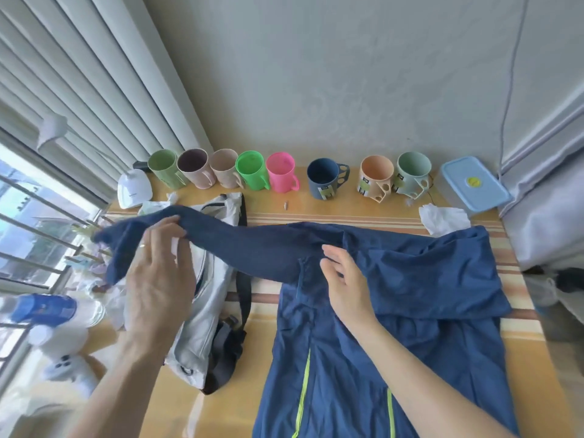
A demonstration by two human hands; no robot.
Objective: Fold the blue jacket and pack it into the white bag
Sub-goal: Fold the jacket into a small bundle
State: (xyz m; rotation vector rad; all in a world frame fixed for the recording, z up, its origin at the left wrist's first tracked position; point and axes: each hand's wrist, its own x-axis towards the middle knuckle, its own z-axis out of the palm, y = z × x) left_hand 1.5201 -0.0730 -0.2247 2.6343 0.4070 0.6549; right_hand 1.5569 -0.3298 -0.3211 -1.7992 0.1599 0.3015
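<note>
The blue jacket (pixel 410 311) with yellow-green zips lies spread on the table's right half. One sleeve stretches left, lifted off the table. My left hand (pixel 161 273) is shut on that sleeve near its cuff, above the white bag (pixel 208 298). The bag lies flat to the left of the jacket, with dark straps at its lower end. My right hand (pixel 344 279) rests flat with fingers apart on the jacket near the shoulder where the sleeve begins.
Several mugs (pixel 281 175) stand in a row along the wall. A blue-lidded box (pixel 474 184) and crumpled white paper (pixel 442 219) sit at the back right. A white lamp base (pixel 134 188) and bottles (pixel 47 308) crowd the left by the window.
</note>
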